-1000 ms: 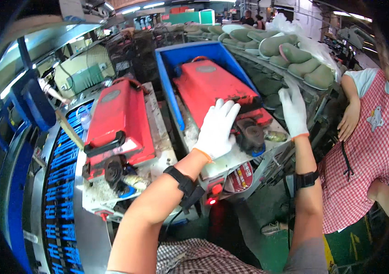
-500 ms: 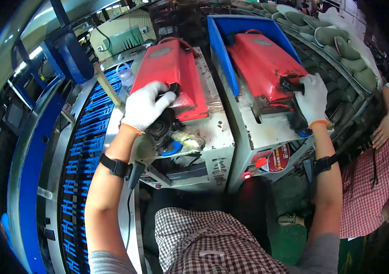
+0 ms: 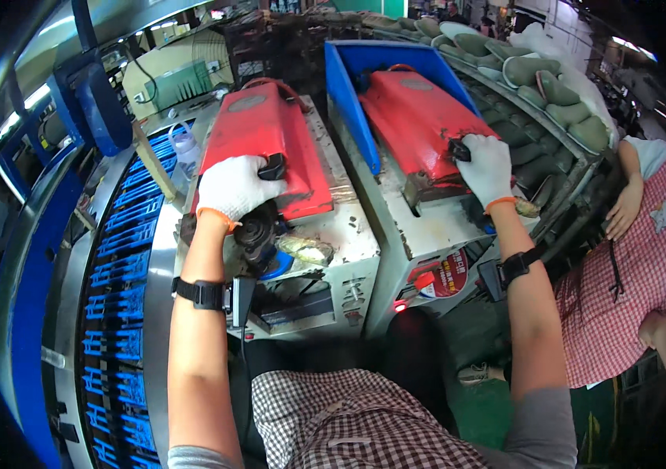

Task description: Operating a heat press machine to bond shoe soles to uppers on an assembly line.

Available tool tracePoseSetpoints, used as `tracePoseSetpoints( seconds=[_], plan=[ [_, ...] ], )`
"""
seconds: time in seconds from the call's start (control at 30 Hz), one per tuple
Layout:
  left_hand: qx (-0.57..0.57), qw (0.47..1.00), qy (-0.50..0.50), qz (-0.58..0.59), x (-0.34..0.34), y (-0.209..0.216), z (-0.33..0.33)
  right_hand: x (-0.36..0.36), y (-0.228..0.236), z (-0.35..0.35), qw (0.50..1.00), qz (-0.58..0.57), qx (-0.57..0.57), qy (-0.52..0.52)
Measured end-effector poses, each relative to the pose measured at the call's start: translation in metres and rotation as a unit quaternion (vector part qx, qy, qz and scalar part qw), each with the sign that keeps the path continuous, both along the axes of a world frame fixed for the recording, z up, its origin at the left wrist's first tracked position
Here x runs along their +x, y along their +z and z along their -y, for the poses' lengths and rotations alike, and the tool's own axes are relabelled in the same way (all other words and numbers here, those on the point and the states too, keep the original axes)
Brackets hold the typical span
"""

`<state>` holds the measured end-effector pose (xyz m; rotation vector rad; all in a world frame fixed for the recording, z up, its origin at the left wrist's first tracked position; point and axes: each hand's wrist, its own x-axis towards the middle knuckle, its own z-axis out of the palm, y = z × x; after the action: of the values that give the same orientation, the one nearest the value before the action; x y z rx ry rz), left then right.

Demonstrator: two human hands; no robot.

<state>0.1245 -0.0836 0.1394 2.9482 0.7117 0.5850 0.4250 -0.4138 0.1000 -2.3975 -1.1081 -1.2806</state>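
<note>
My left hand (image 3: pixel 235 187), in a white glove, has its fingers closed round a black knob-like piece (image 3: pixel 273 167) at the front of the left red machine cover (image 3: pixel 248 129). My right hand (image 3: pixel 486 168), gloved too, is closed on a similar black piece (image 3: pixel 459 149) at the front of the right red cover (image 3: pixel 419 117). The fingers partly hide both pieces. Below my left hand are a dark round fitting (image 3: pixel 255 230), a blue ring-shaped part (image 3: pixel 277 266) and a crumpled pale-green piece (image 3: pixel 306 250).
Blue-slatted conveyor (image 3: pixel 118 313) runs along the left, with a clear bottle (image 3: pixel 185 148) beside it. A blue tray (image 3: pixel 352 117) surrounds the right cover. Grey-green shoe-shaped pieces (image 3: pixel 532 72) fill a rack (image 3: pixel 583 168). Another person in a red checked apron (image 3: pixel 622 289) stands at right.
The view has shifted, so the machines appear further left and slightly lower. My right hand's grip has turned, its fingers now over the black piece. My left hand stays at its cover.
</note>
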Motion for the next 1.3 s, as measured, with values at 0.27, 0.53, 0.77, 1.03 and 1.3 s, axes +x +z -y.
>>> tracePoseSetpoints(
  seconds=[0.27, 0.53, 0.77, 1.03, 1.3],
  plan=[
    [0.045, 0.998, 0.013, 0.050, 0.003, -0.011, 0.003, -0.005, 0.003, 0.009, 0.999, -0.016, -0.026, -0.036],
    [0.051, 0.996, 0.019, 0.066, 0.001, -0.019, -0.001, -0.007, -0.004, 0.005, 0.999, -0.037, -0.018, -0.036],
    [0.059, 0.995, 0.026, 0.079, 0.005, -0.018, -0.003, -0.001, 0.000, 0.003, 1.000, -0.019, -0.007, -0.020],
    [0.051, 0.995, 0.035, 0.077, 0.007, -0.019, 0.001, -0.001, -0.003, 0.006, 0.998, -0.044, -0.017, -0.034],
    [0.051, 0.996, 0.042, 0.063, 0.006, -0.017, -0.001, -0.002, -0.001, 0.004, 0.998, -0.047, -0.018, -0.029]
  ],
)
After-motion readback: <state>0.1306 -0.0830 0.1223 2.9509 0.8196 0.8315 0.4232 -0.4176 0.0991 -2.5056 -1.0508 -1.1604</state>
